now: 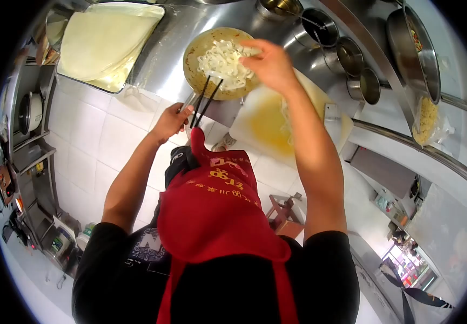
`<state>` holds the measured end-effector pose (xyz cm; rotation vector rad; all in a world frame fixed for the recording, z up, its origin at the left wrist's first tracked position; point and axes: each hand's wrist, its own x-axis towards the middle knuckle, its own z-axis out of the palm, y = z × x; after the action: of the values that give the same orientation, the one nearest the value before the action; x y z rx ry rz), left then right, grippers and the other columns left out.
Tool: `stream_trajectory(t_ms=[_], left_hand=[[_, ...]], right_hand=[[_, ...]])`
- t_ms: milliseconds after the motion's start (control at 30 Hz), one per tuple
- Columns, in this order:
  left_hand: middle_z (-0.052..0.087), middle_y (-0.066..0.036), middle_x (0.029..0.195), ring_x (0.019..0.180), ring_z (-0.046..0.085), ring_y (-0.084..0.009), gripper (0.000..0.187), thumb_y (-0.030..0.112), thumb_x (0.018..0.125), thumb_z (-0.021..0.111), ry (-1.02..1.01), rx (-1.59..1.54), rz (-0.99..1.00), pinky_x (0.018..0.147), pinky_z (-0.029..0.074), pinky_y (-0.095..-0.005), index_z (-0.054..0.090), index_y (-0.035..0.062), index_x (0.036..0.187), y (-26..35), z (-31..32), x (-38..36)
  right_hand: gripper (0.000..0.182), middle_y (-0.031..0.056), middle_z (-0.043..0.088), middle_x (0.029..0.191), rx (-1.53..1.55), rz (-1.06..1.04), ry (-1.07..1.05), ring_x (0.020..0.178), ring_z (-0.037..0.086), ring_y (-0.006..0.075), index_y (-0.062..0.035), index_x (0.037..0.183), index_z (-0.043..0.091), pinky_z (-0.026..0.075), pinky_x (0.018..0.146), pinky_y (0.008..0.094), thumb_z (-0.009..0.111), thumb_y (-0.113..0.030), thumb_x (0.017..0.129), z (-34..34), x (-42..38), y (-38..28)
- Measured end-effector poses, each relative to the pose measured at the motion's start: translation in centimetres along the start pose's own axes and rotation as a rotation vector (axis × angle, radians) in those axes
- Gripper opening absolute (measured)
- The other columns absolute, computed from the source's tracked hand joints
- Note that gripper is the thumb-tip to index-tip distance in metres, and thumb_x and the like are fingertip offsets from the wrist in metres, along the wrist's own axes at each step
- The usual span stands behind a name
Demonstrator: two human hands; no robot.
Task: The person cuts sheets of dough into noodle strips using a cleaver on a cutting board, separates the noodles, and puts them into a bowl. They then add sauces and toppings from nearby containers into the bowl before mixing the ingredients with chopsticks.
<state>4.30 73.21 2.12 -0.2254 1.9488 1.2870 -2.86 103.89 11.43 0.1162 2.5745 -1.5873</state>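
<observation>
A round pan (pixel 191 73) stands on the steel counter, with a heap of wide white noodles (pixel 225 60) in it. My right hand (pixel 270 63) reaches over the pan's right rim, thumb and fingers curled around the edge of the noodle heap. My left hand (pixel 173 123) is closed around the pan's silver handle (pixel 190 101), below the rim. Two black chopsticks (pixel 207 102) slant from the noodles down past my left fingers toward the red apron. Right of the pan lies a pale cutting board (pixel 240 123) with a yellow patch and a few noodle strands, partly hidden under my right forearm.
Large pale yellow sheets (pixel 103 46) lie on a tray at the upper left. Several metal pots (pixel 363 86) line the right of the counter. A big metal bowl (pixel 430 59) and a bag of yellow food (pixel 425 121) are farther right. Shelving (pixel 33 146) stands left.
</observation>
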Motion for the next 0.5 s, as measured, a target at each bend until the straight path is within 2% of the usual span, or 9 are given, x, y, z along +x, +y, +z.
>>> stream_trajectory(t_ms=[33,100,167,233,300,433,500], left_hand=[[0.058,-0.005,0.07,0.053,0.05,-0.0099,0.05,0.049,0.097,0.058,-0.008,0.001,0.01,0.048,0.042,-0.0252,0.059,-0.0012,0.098,-0.3,0.0,0.2],[0.058,-0.005,0.07,0.053,0.049,-0.0095,0.048,0.047,0.097,0.057,-0.023,-0.042,0.014,0.047,0.041,-0.025,0.059,-0.0007,0.099,-0.6,0.1,0.3],[0.057,-0.004,0.07,0.054,0.049,-0.0092,0.047,0.046,0.097,0.058,-0.021,-0.03,0.011,0.048,0.041,-0.0248,0.059,-0.0007,0.1,-0.3,0.4,0.1],[0.057,-0.004,0.07,0.054,0.05,-0.0093,0.048,0.047,0.097,0.058,-0.024,-0.018,0.011,0.049,0.041,-0.0249,0.059,-0.0007,0.101,-0.4,0.5,0.1],[0.057,-0.005,0.07,0.055,0.05,-0.0097,0.05,0.049,0.097,0.057,-0.017,-0.012,-0.01,0.05,0.042,-0.0251,0.058,-0.0007,0.101,-0.2,0.8,0.0],[0.057,-0.005,0.071,0.055,0.05,-0.0095,0.049,0.049,0.097,0.057,-0.028,-0.012,0.004,0.049,0.042,-0.0248,0.057,-0.0001,0.101,0.1,1.3,-0.4],[0.057,-0.004,0.071,0.055,0.05,-0.0095,0.048,0.048,0.097,0.057,-0.026,-0.042,0.001,0.048,0.041,-0.0248,0.057,-0.0001,0.102,0.1,1.6,-0.5]], right_hand=[[0.037,0.0095,0.073,0.098,0.105,0.091,0.008,0.085,0.068,0.0133,-0.0003,0.116,0.065,0.054,0.072,0.0282,0.074,-0.016,0.084,-0.8,-0.4,-0.9],[0.042,0.0163,0.072,0.101,0.076,0.158,0.274,0.083,0.071,0.0281,-0.0037,0.114,0.068,0.055,0.075,0.0342,0.076,-0.028,0.081,-5.3,-2.2,2.6],[0.053,0.017,0.071,0.102,-0.339,0.232,0.291,0.09,0.07,0.0337,-0.0056,0.117,0.066,0.056,0.08,0.0387,0.077,-0.041,0.079,-9.7,-4.6,16.0],[0.065,0.0184,0.067,0.116,-0.601,0.359,0.14,0.102,0.067,0.0355,-0.0078,0.125,0.06,0.054,0.087,0.0427,0.077,-0.047,0.076,-8.9,-9.4,21.9],[0.071,0.022,0.06,0.125,-0.739,0.52,0.169,0.108,0.063,0.035,-0.006,0.129,0.055,0.05,0.093,0.0416,0.075,-0.048,0.076,-3.9,-11.0,20.5],[0.066,0.0187,0.058,0.127,-0.826,0.488,0.14,0.112,0.06,0.0341,-0.0107,0.129,0.052,0.049,0.095,0.043,0.072,-0.046,0.078,-0.2,-10.5,18.3],[0.05,0.0153,0.065,0.113,-0.812,0.37,-0.007,0.105,0.062,0.0381,-0.0115,0.121,0.057,0.05,0.091,0.0454,0.072,-0.034,0.079,-0.9,-11.0,20.1]])
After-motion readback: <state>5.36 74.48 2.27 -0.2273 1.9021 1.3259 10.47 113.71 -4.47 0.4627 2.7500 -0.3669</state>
